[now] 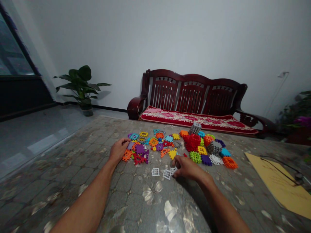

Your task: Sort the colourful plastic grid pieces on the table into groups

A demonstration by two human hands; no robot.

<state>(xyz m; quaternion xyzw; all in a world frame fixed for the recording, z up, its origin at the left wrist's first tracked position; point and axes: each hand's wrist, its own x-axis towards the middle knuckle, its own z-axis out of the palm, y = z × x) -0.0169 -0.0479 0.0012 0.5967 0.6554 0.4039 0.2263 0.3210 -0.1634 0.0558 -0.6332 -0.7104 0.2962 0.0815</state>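
My left hand [118, 150] rests at the left edge of a loose pile of plastic interlocking building pieces. Its fingers reach out, apart, against a pale purple piece [130, 145], with an orange lattice piece [127, 155] just below. My right hand [186, 167] is closed, thumb and fingers pinching the edge of a white window piece [173, 170] low over the table. Beside it lie a second white window piece [167, 174] and, farther left, a third white window piece [155, 171]. A yellow piece [172, 154] sits just behind my right fingers.
Stacked pieces by colour, including a red stack [192, 142] and a grey stack [214, 147], stand right of the pile. More white pieces [215, 159] lie there. A yellow envelope [279, 184] with glasses [286, 168] is at right. A wooden bench [191, 94] stands behind the table.
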